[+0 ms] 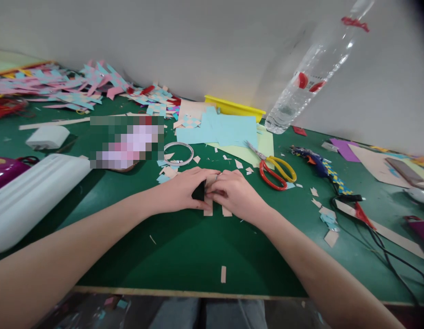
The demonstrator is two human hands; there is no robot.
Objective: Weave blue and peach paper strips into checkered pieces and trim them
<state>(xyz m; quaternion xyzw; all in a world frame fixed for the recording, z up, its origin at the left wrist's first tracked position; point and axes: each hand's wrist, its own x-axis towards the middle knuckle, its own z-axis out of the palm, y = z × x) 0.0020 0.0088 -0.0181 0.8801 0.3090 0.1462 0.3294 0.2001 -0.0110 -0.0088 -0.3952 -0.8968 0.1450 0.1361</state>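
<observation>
My left hand and my right hand meet on the green table, working on beige paper strips. A strip stands out below my left thumb, which presses against it while the fingers curve over its far end. My right hand is closed, with thumb and fingertips pinching the paper between the hands. Under its palm side lies the end of another beige strip. The fingers cover much of the paper, so how the strips join is hidden. A single short paper piece lies nearer the table's front edge.
Scissors with red and yellow handles lie right of my hands, a tape ring left. Behind are blue paper sheets, a yellow tray and a leaning plastic bottle. Cables run at right; a white device sits left.
</observation>
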